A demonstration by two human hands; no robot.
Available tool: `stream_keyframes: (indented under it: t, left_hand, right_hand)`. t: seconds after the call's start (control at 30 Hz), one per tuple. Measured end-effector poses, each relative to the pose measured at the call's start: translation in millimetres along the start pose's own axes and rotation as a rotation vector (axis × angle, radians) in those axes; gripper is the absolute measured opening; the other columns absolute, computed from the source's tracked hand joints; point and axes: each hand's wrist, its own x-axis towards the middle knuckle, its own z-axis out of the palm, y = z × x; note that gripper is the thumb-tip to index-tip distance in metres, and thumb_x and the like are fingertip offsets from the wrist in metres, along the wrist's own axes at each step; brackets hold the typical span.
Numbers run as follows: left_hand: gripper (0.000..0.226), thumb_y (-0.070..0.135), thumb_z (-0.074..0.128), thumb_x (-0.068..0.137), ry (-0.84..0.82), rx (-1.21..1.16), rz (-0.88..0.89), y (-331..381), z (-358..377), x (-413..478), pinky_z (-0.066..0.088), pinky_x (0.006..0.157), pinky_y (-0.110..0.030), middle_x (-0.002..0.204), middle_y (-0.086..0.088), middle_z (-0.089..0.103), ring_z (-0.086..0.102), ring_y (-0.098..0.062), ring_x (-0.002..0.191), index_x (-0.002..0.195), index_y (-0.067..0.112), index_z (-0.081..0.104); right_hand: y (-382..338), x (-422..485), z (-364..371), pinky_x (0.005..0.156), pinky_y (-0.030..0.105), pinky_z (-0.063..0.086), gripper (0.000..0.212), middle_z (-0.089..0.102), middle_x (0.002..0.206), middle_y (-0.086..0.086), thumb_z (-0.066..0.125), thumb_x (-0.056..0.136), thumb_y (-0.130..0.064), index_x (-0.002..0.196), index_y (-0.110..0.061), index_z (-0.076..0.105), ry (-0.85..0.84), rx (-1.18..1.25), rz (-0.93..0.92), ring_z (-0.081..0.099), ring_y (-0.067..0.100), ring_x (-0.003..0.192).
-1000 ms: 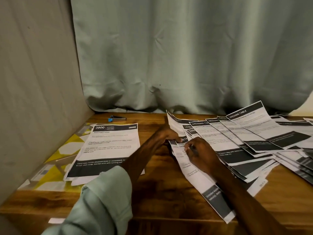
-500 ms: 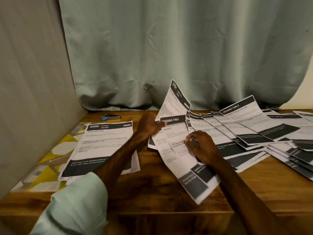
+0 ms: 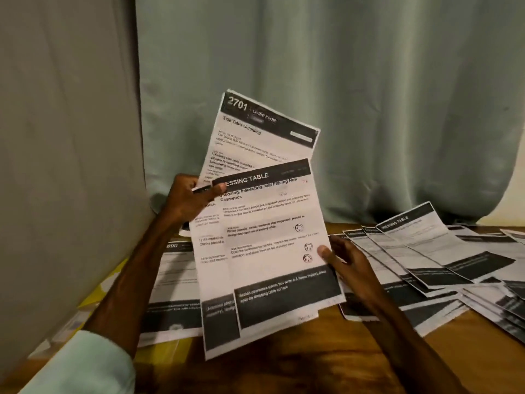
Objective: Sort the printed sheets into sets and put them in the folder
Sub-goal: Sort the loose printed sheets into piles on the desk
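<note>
My left hand (image 3: 190,199) pinches the top left of a small fan of printed sheets held up above the table. The front sheet (image 3: 278,240) is headed "DRESSING TABLE". Behind it a sheet headed "2701 LIVING ROOM" (image 3: 264,137) sticks up, and another sheet shows at the left edge. My right hand (image 3: 345,261) holds the front sheet's right edge, thumb on the paper. A sorted pile of sheets (image 3: 173,282) lies at the left on a yellow patterned folder (image 3: 93,297). Many loose sheets (image 3: 431,251) are spread over the table's right side.
The wooden table (image 3: 298,362) stands against a grey wall on the left and a pale green curtain behind. Loose sheets reach the right edge of the view. A bare strip of wood lies at the front centre.
Both hands have lifted a few sheets off the spread pile and raised them towards me. The view has moved closer and tilted up.
</note>
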Motion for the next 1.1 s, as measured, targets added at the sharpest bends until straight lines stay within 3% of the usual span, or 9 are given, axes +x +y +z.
stream_keyframes:
  t: [0.1,0.2,0.33,0.53,0.67,0.73,0.8,0.97,1.1]
  left_hand:
    - [0.014,0.021,0.083,0.084,-0.028,-0.030,-0.040,1,3,-3,0.061,0.059,-0.029,0.082,0.002,0.079,0.077,-0.018,0.070,0.094,0.013,0.078]
    - [0.015,0.019,0.083,0.083,-0.061,-0.092,-0.075,-2,24,-5,0.063,0.062,-0.033,0.085,-0.005,0.079,0.077,-0.023,0.073,0.093,0.010,0.077]
    - [0.017,0.021,0.083,0.084,-0.068,-0.218,-0.146,-5,62,-12,0.061,0.059,-0.030,0.085,-0.003,0.079,0.077,-0.023,0.074,0.096,0.011,0.077]
    - [0.035,0.036,0.072,0.092,-0.104,-0.264,-0.199,-27,100,-19,0.060,0.067,-0.037,0.085,-0.013,0.078,0.076,-0.031,0.076,0.101,0.002,0.075]
    - [0.024,0.026,0.073,0.091,-0.111,-0.347,-0.274,-40,122,-28,0.061,0.061,-0.028,0.084,-0.012,0.078,0.076,-0.022,0.070,0.097,0.002,0.074]
    - [0.018,0.019,0.076,0.089,-0.129,-0.441,-0.341,-50,129,-32,0.063,0.065,-0.030,0.090,-0.013,0.079,0.077,-0.024,0.076,0.100,0.005,0.073]
    - [0.016,0.013,0.077,0.087,-0.159,-0.480,-0.385,-58,132,-34,0.064,0.068,-0.033,0.096,-0.014,0.078,0.077,-0.026,0.082,0.101,0.006,0.071]
    - [0.018,0.010,0.080,0.084,-0.146,-0.488,-0.362,-61,137,-39,0.062,0.063,-0.031,0.093,-0.009,0.079,0.078,-0.027,0.084,0.099,0.005,0.071]
    - [0.017,0.022,0.080,0.085,-0.081,-0.422,-0.317,-63,138,-39,0.063,0.068,-0.033,0.089,-0.005,0.080,0.078,-0.023,0.082,0.093,0.008,0.073]
  right_hand:
    - [-38,-3,0,0.071,0.034,0.063,0.035,0.076,0.110,0.017,0.070,0.088,-0.030,0.118,-0.011,0.068,-0.123,0.252,0.049,0.076,0.031,0.093]
    - [-52,4,-4,0.077,0.043,0.063,0.029,0.077,0.106,0.014,0.075,0.089,-0.023,0.116,-0.014,0.070,-0.206,0.181,0.070,0.076,0.035,0.093]
    - [-44,19,-15,0.083,0.048,0.062,0.036,0.078,0.107,0.009,0.077,0.085,-0.010,0.120,-0.010,0.066,-0.092,0.184,0.067,0.076,0.031,0.096]
    - [-3,17,-45,0.099,0.063,0.051,0.046,0.075,0.114,0.018,0.081,0.076,-0.010,0.120,-0.004,0.067,0.039,0.314,0.131,0.072,0.040,0.103]
    - [12,16,-53,0.082,0.045,0.063,0.039,0.077,0.108,0.014,0.076,0.077,-0.004,0.116,-0.004,0.068,0.127,0.358,0.135,0.076,0.031,0.095]
    - [16,17,-56,0.065,0.033,0.063,0.031,0.079,0.100,0.010,0.073,0.084,0.001,0.113,-0.005,0.068,0.168,0.361,0.135,0.077,0.025,0.086]
    - [18,17,-56,0.061,0.031,0.062,0.027,0.079,0.098,0.008,0.071,0.087,0.001,0.114,-0.005,0.067,0.179,0.361,0.143,0.077,0.024,0.084]
    - [22,17,-57,0.064,0.037,0.064,0.024,0.078,0.102,0.012,0.068,0.090,0.002,0.112,-0.007,0.068,0.217,0.435,0.172,0.077,0.029,0.086]
    - [29,18,-63,0.091,0.056,0.057,0.039,0.075,0.116,0.014,0.076,0.085,-0.012,0.123,-0.012,0.066,0.277,0.439,0.170,0.074,0.034,0.102]
